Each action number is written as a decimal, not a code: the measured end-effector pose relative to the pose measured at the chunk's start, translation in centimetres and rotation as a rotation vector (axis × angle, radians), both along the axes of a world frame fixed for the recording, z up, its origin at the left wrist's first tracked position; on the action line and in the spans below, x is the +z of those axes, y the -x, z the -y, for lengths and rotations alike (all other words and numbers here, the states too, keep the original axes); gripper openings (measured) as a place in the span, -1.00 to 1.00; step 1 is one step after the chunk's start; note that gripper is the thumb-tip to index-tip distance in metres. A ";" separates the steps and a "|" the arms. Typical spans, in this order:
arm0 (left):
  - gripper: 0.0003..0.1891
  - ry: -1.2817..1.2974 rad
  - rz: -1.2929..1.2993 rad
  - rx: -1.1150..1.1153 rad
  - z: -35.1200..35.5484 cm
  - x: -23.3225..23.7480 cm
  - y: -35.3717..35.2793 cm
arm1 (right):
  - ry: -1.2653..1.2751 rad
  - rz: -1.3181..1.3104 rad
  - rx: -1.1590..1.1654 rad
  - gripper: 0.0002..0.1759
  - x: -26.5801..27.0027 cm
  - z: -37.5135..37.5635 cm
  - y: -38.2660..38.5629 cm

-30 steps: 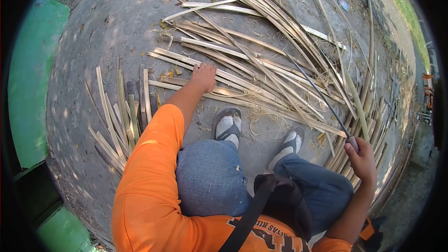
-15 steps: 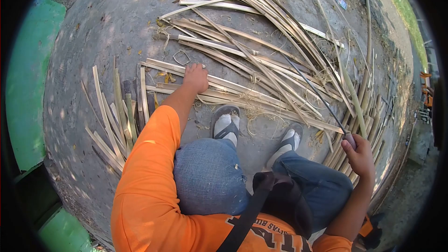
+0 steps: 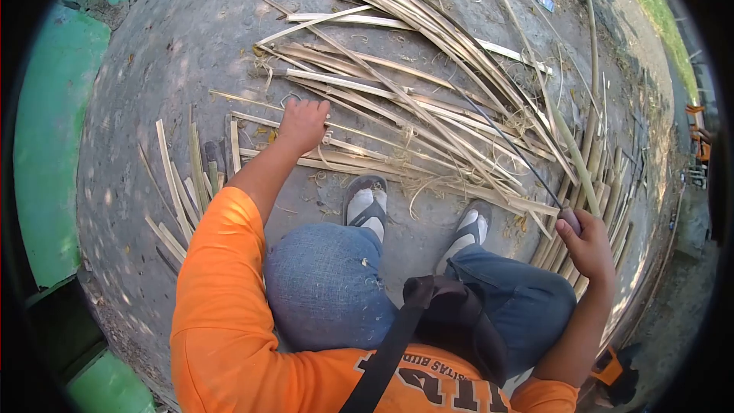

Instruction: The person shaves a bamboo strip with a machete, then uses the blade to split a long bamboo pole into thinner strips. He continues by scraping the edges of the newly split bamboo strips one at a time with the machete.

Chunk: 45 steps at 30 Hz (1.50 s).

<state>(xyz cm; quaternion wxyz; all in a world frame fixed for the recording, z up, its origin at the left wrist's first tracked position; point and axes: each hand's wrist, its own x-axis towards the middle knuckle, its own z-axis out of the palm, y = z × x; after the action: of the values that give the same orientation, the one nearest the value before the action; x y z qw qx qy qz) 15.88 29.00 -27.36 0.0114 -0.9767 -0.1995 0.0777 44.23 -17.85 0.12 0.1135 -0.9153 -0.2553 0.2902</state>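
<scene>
My left hand (image 3: 303,124) is closed round a thin pale bamboo strip (image 3: 246,100), raised a little above the other strips in front of my feet. The strip's far end points left; the rest runs right among the pile. In my right hand (image 3: 590,248), by my right knee, is the wooden handle of a long, narrow dark-bladed knife (image 3: 527,160). Its blade slants up and left over the split bamboo strips (image 3: 428,95). Below my left hand, more strips (image 3: 355,157) lie on the ground, with curled shavings among them.
Another bundle of strips (image 3: 178,199) lies at the left, and thicker bamboo pieces (image 3: 604,191) are stacked at the right. My sandalled feet (image 3: 367,203) rest on the concrete ground (image 3: 153,145). A green painted slab (image 3: 57,130) borders the left; grass (image 3: 650,0) shows far right.
My left hand has moved slightly left and up, and the thin strip in it now stands apart from the strips below. My right hand with the knife has hardly moved.
</scene>
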 end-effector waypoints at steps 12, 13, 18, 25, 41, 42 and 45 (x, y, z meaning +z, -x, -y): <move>-0.86 -0.295 0.230 -0.068 -1.2 20.8 1.7 | -0.191 0.131 0.092 -0.39 0.5 2.1 -0.5; -0.88 -0.317 0.252 -0.064 -0.6 23.0 2.2 | -0.197 0.135 0.072 -0.39 1.2 2.0 -0.2; -0.84 -0.540 0.341 -0.054 1.1 31.6 6.4 | -0.302 0.146 0.024 -0.38 1.5 3.1 -0.2; -0.80 -0.720 0.318 0.019 2.9 40.2 14.5 | -0.390 0.101 0.018 -0.34 2.6 5.3 0.5; -0.50 0.209 0.487 0.857 12.9 34.7 27.0 | -0.628 0.107 -0.070 -0.34 -1.4 8.7 -1.4; -0.48 0.520 0.520 0.858 14.4 31.7 27.3 | -0.652 0.081 -0.102 -0.35 -1.3 8.9 -1.4; -0.62 1.144 0.540 0.890 22.5 29.4 26.0 | -0.721 0.088 -0.163 -0.32 -0.4 9.0 -1.0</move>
<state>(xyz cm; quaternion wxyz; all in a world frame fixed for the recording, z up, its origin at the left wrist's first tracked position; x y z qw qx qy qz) -10.15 6.45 2.09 -0.5763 -0.6434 -0.4982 -0.0751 45.27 -26.81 -0.26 0.4405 -0.8453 -0.2720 0.1321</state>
